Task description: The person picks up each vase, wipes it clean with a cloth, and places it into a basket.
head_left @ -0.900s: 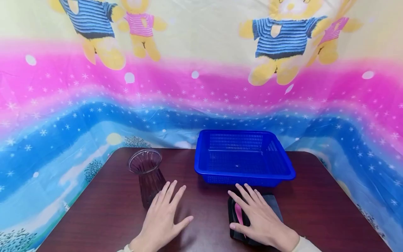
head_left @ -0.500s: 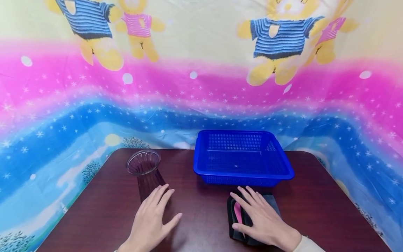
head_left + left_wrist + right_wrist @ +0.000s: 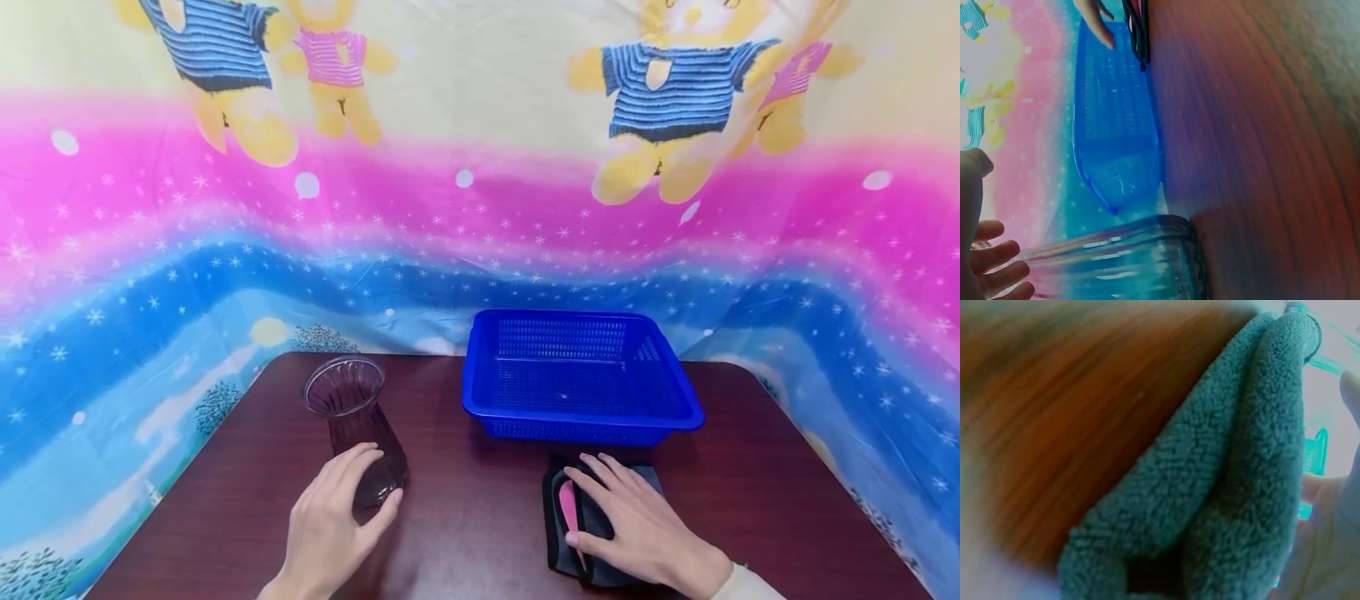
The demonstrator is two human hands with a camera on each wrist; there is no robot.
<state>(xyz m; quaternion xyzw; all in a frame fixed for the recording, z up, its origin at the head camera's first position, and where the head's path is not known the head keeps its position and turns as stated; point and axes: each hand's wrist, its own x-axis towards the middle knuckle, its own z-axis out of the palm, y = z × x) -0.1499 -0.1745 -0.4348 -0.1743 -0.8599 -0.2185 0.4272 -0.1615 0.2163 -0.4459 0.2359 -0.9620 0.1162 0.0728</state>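
Observation:
A clear, fluted glass vase [image 3: 367, 429] with a flared rim stands upright on the left of the table. My left hand [image 3: 326, 521] is in front of it, thumb and fingers bent in a wide curve beside its lower body. In the left wrist view, those fingers [image 3: 1000, 272] are spread close to the glass [image 3: 1116, 262]. On the right lies a folded dark grey fuzzy cloth [image 3: 588, 512] with black edging and a pink strip along its fold. Over it is my right hand [image 3: 637, 529], fingers spread, its thumb by the pink strip. The palm hides part of the cloth [image 3: 1241, 456].
A blue plastic basket [image 3: 585, 421] with perforated walls stands at the back, right of centre, beyond the cloth. The dark wooden table [image 3: 465, 517] meets a printed bear curtain [image 3: 465, 217] at its back and sides.
My left hand has moved left and toward me, its fingers bending more beside the vase. My right hand has shifted slightly right and toward me over the cloth.

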